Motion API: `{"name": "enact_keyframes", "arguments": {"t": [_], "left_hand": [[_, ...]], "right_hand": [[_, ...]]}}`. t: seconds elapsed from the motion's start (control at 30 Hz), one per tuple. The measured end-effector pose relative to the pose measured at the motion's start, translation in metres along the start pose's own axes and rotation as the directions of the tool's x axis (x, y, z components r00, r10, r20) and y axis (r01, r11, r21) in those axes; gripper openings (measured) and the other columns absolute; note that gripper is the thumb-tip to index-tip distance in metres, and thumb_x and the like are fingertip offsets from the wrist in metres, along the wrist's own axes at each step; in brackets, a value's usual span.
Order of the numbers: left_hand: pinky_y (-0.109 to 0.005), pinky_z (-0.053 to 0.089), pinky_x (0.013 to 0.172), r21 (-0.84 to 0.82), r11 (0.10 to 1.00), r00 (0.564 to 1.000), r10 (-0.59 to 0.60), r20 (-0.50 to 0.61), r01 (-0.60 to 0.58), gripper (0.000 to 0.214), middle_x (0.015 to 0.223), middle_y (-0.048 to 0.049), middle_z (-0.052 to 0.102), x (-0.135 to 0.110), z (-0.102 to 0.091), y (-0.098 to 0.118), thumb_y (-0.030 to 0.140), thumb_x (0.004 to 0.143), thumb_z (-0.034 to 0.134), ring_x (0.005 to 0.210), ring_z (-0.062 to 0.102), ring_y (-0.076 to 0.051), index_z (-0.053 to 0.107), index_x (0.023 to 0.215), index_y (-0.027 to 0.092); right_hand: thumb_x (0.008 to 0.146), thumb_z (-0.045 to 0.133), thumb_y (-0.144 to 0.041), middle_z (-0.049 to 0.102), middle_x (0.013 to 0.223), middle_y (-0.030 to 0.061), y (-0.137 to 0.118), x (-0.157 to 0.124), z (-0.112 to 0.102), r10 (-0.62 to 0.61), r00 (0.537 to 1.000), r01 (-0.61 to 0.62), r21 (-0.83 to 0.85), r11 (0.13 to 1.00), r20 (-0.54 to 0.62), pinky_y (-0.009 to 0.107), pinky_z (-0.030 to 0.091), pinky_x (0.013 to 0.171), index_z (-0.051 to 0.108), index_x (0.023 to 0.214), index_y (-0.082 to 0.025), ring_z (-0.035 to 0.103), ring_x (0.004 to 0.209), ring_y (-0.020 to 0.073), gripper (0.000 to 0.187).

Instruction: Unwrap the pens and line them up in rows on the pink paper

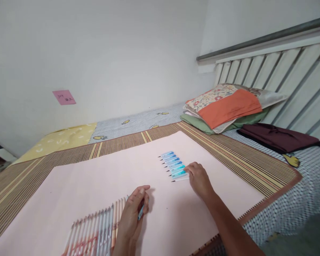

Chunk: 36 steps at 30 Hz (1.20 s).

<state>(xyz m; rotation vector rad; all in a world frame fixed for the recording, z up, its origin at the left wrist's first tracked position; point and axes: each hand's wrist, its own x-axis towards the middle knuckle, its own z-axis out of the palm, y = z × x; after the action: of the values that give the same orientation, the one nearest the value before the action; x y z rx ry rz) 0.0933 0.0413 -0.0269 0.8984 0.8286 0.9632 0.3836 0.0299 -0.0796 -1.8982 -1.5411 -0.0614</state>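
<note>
On the pink sheet (96, 185), right of centre, the blue-capped pens (173, 164) are lying side by side, long axes running left-right, tips pointing left. The right hand (199, 179) is sitting at their right ends, nearer than the left, fingertips touching the white pen (180, 179); pinching or not, cannot tell. The left hand (134, 213) is clenching 1 teal pen (140, 213) beside the near-left pen row (96, 227).

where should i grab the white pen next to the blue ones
Probably its right end, pinched from the near side: the white pen lies flat, dark tip pointing left, with blue pens close along its far side. The right hand is at that end.
</note>
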Motion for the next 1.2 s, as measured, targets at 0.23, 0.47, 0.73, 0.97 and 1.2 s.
{"name": "enact_keyframes", "arguments": {"t": [0.23,0.47,0.73,0.97,1.2], "left_hand": [[-0.023,0.032,0.054,0.008,1.0,1.0,0.013,0.021,-0.013,0.037,0.065,0.0037,0.053,0.001,-0.001,-0.003,0.05,0.086,0.072,0.052,0.037,-0.008,0.073,0.102,0.016],[-0.023,0.033,0.054,0.018,1.0,1.0,0.01,0.002,-0.011,0.037,0.065,0.0036,0.053,0.0,-0.001,-0.002,0.05,0.086,0.073,0.052,0.037,-0.008,0.073,0.103,0.016],[-0.022,0.033,0.054,0.002,1.0,1.0,-0.006,0.003,0.006,0.037,0.065,0.0041,0.053,0.0,0.0,-0.001,0.05,0.085,0.074,0.052,0.036,-0.007,0.073,0.102,0.017],[-0.023,0.034,0.054,0.005,1.0,1.0,-0.004,-0.007,0.004,0.038,0.065,0.0037,0.053,0.0,0.001,0.0,0.049,0.084,0.075,0.052,0.038,-0.008,0.073,0.101,0.016],[-0.023,0.034,0.055,0.007,1.0,1.0,-0.001,0.001,0.001,0.037,0.063,0.004,0.052,0.0,0.001,0.0,0.049,0.084,0.074,0.051,0.037,-0.008,0.073,0.101,0.016]], "right_hand": [[0.091,0.044,-0.001,0.067,0.105,0.01,-0.004,0.001,-0.001,-0.014,0.997,0.025,-0.139,0.99,0.08,0.034,0.04,0.08,0.077,0.097,-0.022,0.057,0.094,0.0236,0.04],[0.091,0.046,-0.001,0.068,0.105,0.0106,0.0,0.0,0.0,0.006,0.996,0.013,-0.209,0.978,0.087,0.034,0.038,0.077,0.077,0.098,-0.021,0.057,0.094,0.0237,0.038],[0.093,0.046,-0.005,0.067,0.102,0.0086,-0.006,-0.002,-0.006,0.008,0.999,-0.002,-0.117,0.993,0.054,0.031,0.038,0.08,0.073,0.1,-0.02,0.058,0.093,0.0206,0.031],[0.088,0.049,-0.004,0.068,0.091,0.0049,-0.021,-0.004,-0.009,-0.023,0.976,0.048,-0.112,0.993,0.215,0.03,0.03,0.075,0.072,0.084,-0.021,0.055,0.086,0.0192,0.028],[0.09,0.051,-0.007,0.067,0.095,0.006,-0.033,-0.005,-0.004,-0.045,0.977,0.071,-0.115,0.991,0.209,0.031,0.03,0.078,0.073,0.091,-0.021,0.054,0.09,0.0196,0.027]]}}
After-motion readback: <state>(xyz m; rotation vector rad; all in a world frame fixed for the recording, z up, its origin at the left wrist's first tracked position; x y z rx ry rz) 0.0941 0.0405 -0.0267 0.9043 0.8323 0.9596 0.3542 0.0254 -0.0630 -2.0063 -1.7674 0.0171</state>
